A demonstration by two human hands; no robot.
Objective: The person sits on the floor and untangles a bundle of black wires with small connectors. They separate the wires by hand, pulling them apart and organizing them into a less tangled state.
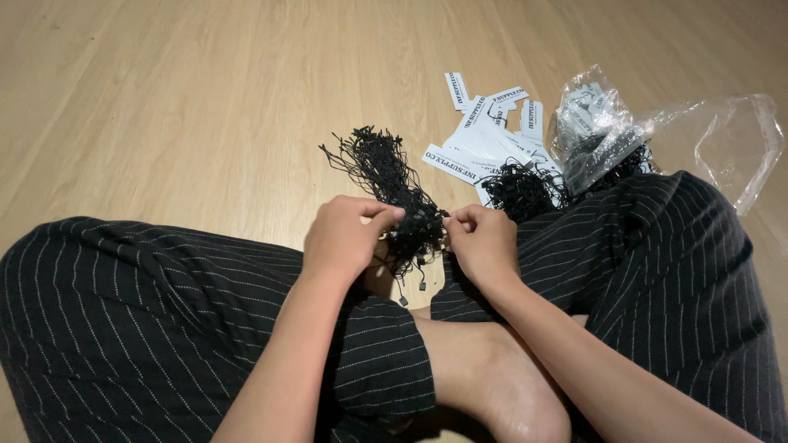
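Bare foot [501, 381] and crossed legs in dark pinstriped trousers [148, 303] fill the bottom of the view, closest to the camera; the person sits on a pale wooden floor [164, 98]. Just above the foot, both hands meet over a bundle of black string loops [398, 197]. This bundle serves as the landmark. It fans out up and to the left of the hands, its loose ends spreading over the floor, while a few short strands with small fasteners dangle below it toward the foot.

Left hand [341, 238] is at the bundle's left side, its fingers [382, 217] closed in a pinch on the strings. Right hand [484, 242] is at the bundle's right side, its fingers [460, 220] also pinched shut on the strings, so the bundle's lower end sits squeezed between the two hands.

To the right of the bundle and beyond it lies a scatter of white paper tags [488, 135], with a second pile of black strings [521, 189] on top of them. Farther right a crumpled clear plastic bag [657, 131] rests against the right knee, holding more tags and strings
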